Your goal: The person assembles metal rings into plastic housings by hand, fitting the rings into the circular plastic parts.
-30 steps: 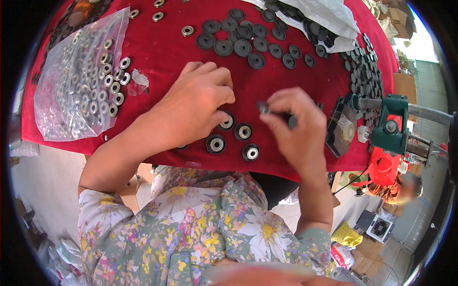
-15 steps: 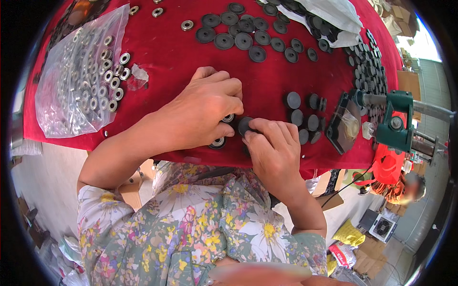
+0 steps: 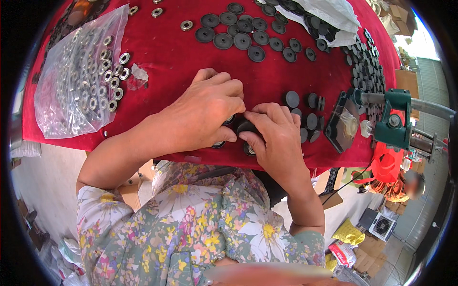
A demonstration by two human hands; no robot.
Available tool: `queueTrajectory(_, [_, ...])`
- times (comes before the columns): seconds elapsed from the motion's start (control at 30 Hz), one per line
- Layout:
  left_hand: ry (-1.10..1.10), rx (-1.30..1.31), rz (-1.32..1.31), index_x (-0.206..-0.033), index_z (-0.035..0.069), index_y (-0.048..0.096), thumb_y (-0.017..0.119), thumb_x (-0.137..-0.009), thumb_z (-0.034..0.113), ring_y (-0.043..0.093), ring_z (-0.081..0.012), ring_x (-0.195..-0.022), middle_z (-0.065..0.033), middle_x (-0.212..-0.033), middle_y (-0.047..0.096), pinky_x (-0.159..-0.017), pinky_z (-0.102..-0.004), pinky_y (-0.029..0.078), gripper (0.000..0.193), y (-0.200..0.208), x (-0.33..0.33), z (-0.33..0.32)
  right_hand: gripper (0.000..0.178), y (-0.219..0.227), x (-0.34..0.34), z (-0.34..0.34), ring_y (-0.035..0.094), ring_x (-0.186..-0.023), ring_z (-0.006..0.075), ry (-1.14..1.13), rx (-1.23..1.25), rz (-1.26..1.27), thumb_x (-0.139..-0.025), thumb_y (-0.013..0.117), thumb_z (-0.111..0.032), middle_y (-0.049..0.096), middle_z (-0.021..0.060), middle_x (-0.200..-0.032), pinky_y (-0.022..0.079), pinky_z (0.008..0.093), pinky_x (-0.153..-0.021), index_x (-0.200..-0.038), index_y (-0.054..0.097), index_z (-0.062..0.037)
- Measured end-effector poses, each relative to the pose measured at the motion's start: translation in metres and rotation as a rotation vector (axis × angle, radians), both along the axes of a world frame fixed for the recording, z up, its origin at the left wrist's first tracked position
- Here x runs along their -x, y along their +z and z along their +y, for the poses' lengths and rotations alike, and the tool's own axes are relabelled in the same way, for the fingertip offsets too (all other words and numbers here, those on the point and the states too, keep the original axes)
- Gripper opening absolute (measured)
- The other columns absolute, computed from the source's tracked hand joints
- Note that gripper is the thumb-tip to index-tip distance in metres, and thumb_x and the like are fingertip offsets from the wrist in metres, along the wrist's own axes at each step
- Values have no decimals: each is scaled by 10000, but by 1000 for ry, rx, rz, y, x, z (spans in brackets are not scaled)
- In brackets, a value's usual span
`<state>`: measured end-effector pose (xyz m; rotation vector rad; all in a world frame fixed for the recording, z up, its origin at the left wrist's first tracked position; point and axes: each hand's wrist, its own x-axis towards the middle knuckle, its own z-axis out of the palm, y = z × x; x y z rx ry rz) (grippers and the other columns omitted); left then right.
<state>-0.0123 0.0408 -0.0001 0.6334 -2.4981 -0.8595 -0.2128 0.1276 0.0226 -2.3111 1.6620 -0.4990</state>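
My left hand is curled above the front of the red-covered table. Its thumb and fingers close round a ball bearing with a dark rim, mostly hidden by the hand. Right beside it, my right hand pinches a round black cap on edge between thumb and forefinger, tilted toward the left hand. Below the left thumb another bearing is partly visible on the cloth. One more bearing piece shows under the right thumb.
A clear plastic bag of bearings lies at left, several spilling from its mouth. Black discs spread across the back. Black caps sit right of my hands, near a green clamp fixture with a metal bar. A white bag lies behind.
My right hand has shifted slightly up and left, bringing the black cap against my left hand's fingers and tilting it. A bearing piece beneath the right thumb has come into view.
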Motion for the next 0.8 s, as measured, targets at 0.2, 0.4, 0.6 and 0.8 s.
queueTrajectory(0.2, [-49,88,37,-947,44,679,861,-621,248,555,-287,-1043,-72,-1049,603,-1026,-507,365,426,2,2,-1,340,4,0,5,620,-868,316,-54,-201,-260,-742,811,-67,647,107,-976,449,423,-770,-1029,632,-32])
queueTrajectory(0.4, [-77,27,175,-971,47,682,838,-699,289,582,-298,-957,-81,-992,618,-932,-448,438,395,7,1,-7,358,10,3,4,682,-878,268,-147,-119,-560,-763,796,3,675,112,-979,543,353,-746,-1079,627,-17])
queueTrajectory(0.6, [-91,-120,356,-1041,25,653,802,-813,247,617,-322,-774,-138,-939,624,-655,-403,511,351,6,4,0,328,11,8,9,668,-960,163,-128,-143,-676,-820,738,108,639,104,-1104,554,298,-862,-1122,637,29])
queueTrajectory(0.8, [-84,-136,346,-1056,-8,634,782,-840,212,628,-308,-728,-147,-907,618,-601,-364,515,342,7,9,1,310,12,2,5,709,-838,234,-150,-29,-718,-758,771,69,701,138,-932,561,317,-741,-1042,657,14])
